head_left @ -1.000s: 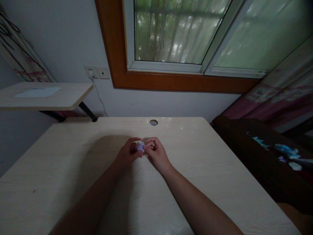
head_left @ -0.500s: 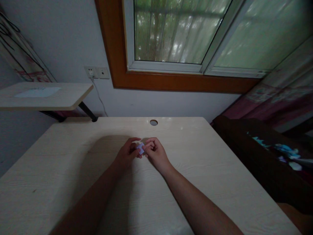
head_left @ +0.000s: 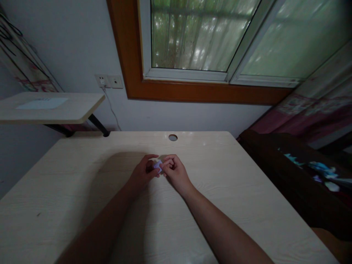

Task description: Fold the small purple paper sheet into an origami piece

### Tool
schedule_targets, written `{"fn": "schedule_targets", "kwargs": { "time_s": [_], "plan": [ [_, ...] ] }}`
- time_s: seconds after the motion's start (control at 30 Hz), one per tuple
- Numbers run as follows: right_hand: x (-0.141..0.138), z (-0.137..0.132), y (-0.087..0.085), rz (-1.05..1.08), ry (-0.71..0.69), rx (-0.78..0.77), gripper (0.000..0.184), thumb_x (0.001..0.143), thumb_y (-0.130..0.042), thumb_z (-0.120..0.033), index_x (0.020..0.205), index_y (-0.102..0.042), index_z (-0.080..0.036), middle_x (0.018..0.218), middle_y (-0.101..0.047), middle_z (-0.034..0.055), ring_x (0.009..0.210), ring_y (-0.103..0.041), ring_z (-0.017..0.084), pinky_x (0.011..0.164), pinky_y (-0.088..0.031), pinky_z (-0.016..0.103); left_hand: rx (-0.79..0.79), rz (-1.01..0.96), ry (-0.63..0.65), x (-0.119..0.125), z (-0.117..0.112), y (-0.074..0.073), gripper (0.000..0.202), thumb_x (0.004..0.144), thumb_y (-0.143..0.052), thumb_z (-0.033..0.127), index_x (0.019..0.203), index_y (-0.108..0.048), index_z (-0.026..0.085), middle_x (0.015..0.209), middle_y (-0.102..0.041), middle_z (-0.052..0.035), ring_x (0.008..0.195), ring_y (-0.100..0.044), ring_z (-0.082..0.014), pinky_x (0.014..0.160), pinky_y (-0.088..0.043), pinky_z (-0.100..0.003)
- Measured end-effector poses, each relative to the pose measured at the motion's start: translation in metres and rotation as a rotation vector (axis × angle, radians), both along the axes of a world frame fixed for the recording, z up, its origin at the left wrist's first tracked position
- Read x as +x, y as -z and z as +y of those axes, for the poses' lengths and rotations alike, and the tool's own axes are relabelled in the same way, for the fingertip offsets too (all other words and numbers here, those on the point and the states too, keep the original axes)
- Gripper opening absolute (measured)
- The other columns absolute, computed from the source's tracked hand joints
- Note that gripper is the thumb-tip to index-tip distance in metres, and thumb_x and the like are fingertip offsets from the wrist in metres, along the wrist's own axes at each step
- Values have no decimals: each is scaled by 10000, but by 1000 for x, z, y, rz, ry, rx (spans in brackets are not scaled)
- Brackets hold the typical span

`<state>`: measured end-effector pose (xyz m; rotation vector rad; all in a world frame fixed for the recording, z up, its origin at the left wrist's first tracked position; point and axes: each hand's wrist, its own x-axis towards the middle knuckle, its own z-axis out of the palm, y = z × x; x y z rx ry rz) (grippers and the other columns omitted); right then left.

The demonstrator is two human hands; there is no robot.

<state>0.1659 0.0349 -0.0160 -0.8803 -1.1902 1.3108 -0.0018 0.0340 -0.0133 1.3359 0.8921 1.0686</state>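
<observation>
Bare desk (head_left: 68,205) is seen along the near edge and at both sides. Mid-desk, a small pale paper (head_left: 157,166) is pinched between the left hand (head_left: 143,173) and right hand (head_left: 175,171). A hole (head_left: 172,137) sits at the far edge.

A room in a home: a pale wooden table (head_left: 233,190) under a wood-framed window (head_left: 209,47), a wall socket (head_left: 108,81), patterned bedding (head_left: 310,110) alongside.
</observation>
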Motion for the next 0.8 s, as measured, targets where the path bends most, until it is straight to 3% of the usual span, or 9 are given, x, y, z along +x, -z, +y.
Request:
{"fn": "schedule_targets", "kwargs": {
  "time_s": [0.8],
  "plan": [
    [0, 0, -2, -4, -17, 0, 304, 784, -715, -294, 1035, -559, -224, 693, -602, -44, 537, -542, 108, 506, -414, 236, 17, 11, -20, 1, 1, -3, 500, 805, -692, 261, 1242, -455, 208, 741, -596, 50, 645, -637, -111, 681, -523, -273]
  ]
}}
